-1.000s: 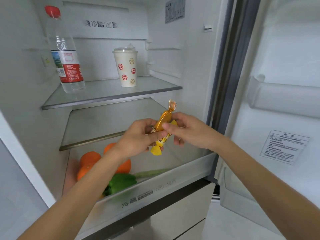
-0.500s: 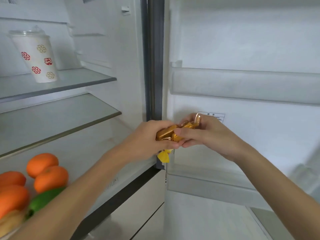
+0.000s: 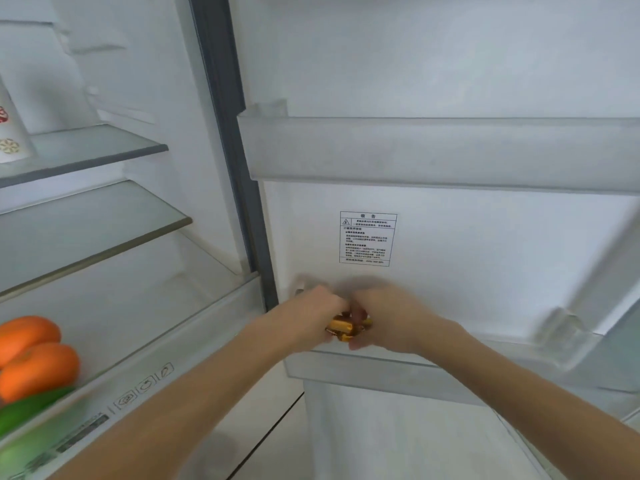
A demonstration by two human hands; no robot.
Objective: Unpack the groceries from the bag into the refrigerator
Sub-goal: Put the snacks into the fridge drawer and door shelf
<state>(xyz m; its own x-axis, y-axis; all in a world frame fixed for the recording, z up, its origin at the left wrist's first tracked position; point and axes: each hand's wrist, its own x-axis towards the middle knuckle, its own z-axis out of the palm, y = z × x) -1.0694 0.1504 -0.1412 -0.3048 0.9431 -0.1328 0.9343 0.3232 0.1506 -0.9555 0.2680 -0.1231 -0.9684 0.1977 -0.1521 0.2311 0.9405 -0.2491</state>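
A small orange and gold wrapped snack pack is held between both hands, just above the lower door bin of the open refrigerator door. My left hand grips its left end and my right hand grips its right end. The fingers hide most of the pack. Both hands are blurred. The grocery bag is out of view.
Oranges and a green vegetable lie in the crisper drawer at lower left. Glass shelves sit above it, with a paper cup at the left edge. An upper door bin spans the door above a warning label.
Both hands carried the snack pack from in front of the fridge shelves rightward and down to the lower door bin. The view turned right toward the door.
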